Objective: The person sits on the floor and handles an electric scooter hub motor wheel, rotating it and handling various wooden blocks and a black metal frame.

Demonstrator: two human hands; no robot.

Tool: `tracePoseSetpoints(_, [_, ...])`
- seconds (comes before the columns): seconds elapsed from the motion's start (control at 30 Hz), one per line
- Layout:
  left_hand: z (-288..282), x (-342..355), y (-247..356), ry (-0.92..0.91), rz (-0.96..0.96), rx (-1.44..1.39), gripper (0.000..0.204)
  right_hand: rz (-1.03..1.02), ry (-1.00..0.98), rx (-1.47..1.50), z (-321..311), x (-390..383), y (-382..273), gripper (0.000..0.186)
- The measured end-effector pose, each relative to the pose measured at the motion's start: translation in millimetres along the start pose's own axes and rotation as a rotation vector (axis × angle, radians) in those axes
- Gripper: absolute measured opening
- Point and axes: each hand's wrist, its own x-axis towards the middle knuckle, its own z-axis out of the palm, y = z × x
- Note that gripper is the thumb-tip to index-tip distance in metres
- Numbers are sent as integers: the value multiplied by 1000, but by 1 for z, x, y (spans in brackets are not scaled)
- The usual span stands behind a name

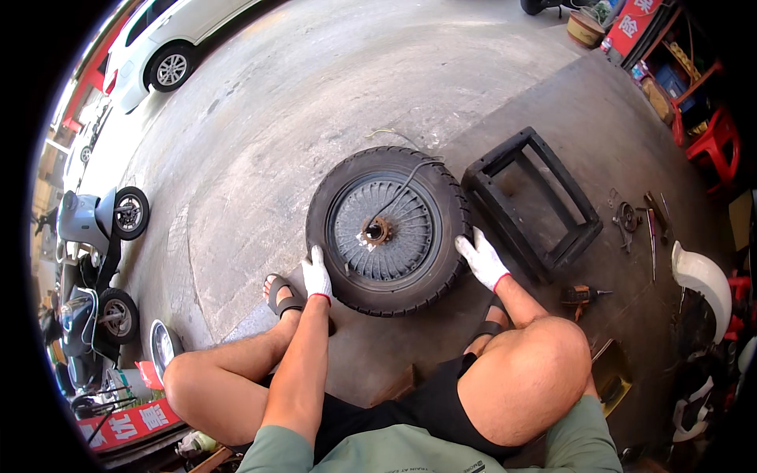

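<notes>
Before me is a scooter hub-motor wheel [385, 221] with a black treaded tire, a finned dark grey hub and a rusty axle collar in the centre. A dark cable [404, 191] runs from the axle across the tire's far right side. My left hand [317, 273], in a white work glove, grips the tire's near left edge, its fingers partly hidden by the tire. At the opposite edge, my right hand [481, 258], gloved the same way, holds the tire's right side with the thumb on top. Whether the wheel rests fully on the floor I cannot tell.
Just right of the wheel stands a black rectangular frame [552, 206]. Farther right lie a cordless drill [579, 296], a screwdriver [652, 243] and a white curved fender [704, 284]. Scooters [91, 218] stand at the left, a white car [169, 47] beyond.
</notes>
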Motion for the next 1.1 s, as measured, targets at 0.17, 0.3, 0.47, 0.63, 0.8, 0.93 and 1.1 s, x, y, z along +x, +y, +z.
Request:
tracePoseSetpoints(0.17, [7,-1,-2,-3,-15,61,71,66,14,-56,-13,-4,-19,85])
tracePoseSetpoints(0.3, [5,2,-5,24,8,81,74,124,35,-92,-8,-1,-19,86])
tracePoseSetpoints(0.47, [1,21,-1,57,-37,222,84,138,47,-76,-7,3,-26,84])
tracePoseSetpoints(0.63, [21,12,-3,-50,-115,140,79,155,65,-158,-17,3,-9,86])
tracePoseSetpoints(0.8, [-10,50,23,-36,220,579,66,135,38,-157,-9,5,-41,83])
tracePoseSetpoints(0.93, [-9,43,133,-496,305,1027,59,148,74,-193,-27,3,-29,78])
tracePoseSetpoints(1.1, [-52,32,302,-419,570,1167,56,115,52,-239,-27,15,-39,82])
